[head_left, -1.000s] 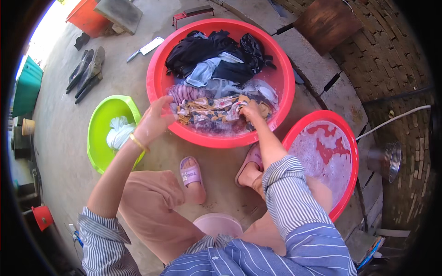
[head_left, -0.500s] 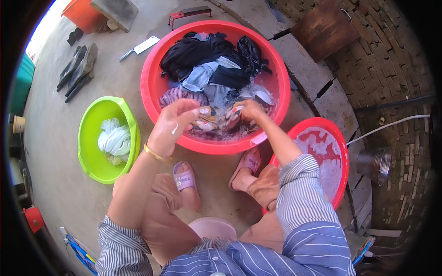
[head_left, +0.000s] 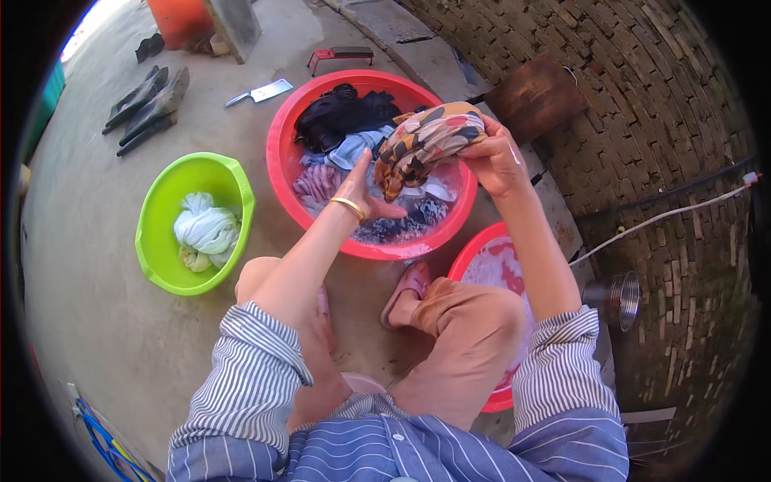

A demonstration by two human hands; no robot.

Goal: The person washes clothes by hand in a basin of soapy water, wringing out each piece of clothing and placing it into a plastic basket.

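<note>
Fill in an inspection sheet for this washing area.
Surface: gray concrete floor.
Things: big red tub holds dark, blue and striped clothes; green basin holds pale cloth; smaller red basin holds suds.
Clutter: cleaver lies near the big red tub; dark boots lie farther left.
Hands: right hand grips patterned cloth above the tub; left hand is open beside it, contact unclear.
Cables: white hose or cable at right; blue cords at lower left.
Surroundings: brick wall at right, wooden board nearby.

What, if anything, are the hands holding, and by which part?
The right hand holds the patterned cloth by its right end, above the large red tub. The left hand is open beside the cloth, holding nothing.
</note>
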